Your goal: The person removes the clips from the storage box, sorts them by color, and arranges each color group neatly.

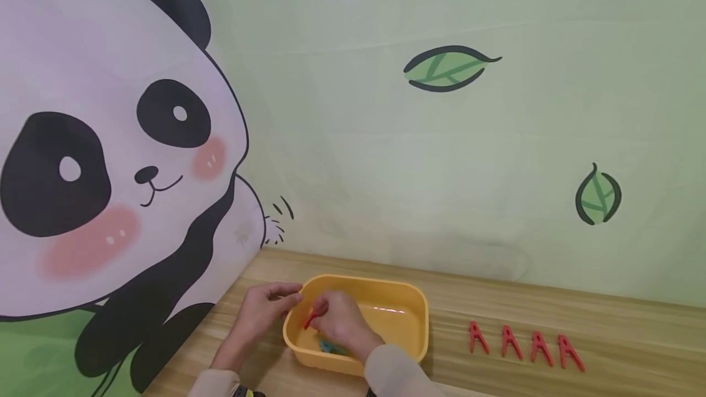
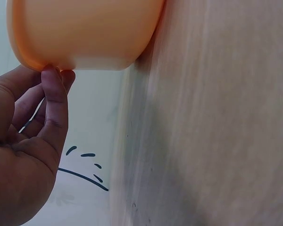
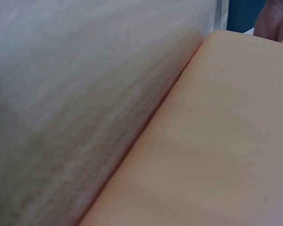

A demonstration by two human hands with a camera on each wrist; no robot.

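A yellow plastic basin point(image 1: 397, 287) stands on the wooden table. At its left end my left hand point(image 1: 265, 308) holds the rim; the left wrist view shows the thumb and fingertips of this hand point(image 2: 33, 122) meeting at the edge of the basin point(image 2: 89, 37). Inside the basin, my right hand point(image 1: 339, 320) pinches a red clothespin point(image 1: 311, 318). Below that hand lie blue-green pieces point(image 1: 331, 348), partly hidden by it. The right wrist view shows mostly the basin's outer wall point(image 3: 193, 141), with part of a hand point(image 3: 273, 21) at the top right corner.
To the right of the basin, several red clothespins point(image 1: 510, 343) lie in a spaced row on the wooden table point(image 1: 634, 348). Behind the table rises a pale green backdrop point(image 1: 353, 158) printed with a panda point(image 1: 149, 139) and leaves point(image 1: 449, 69).
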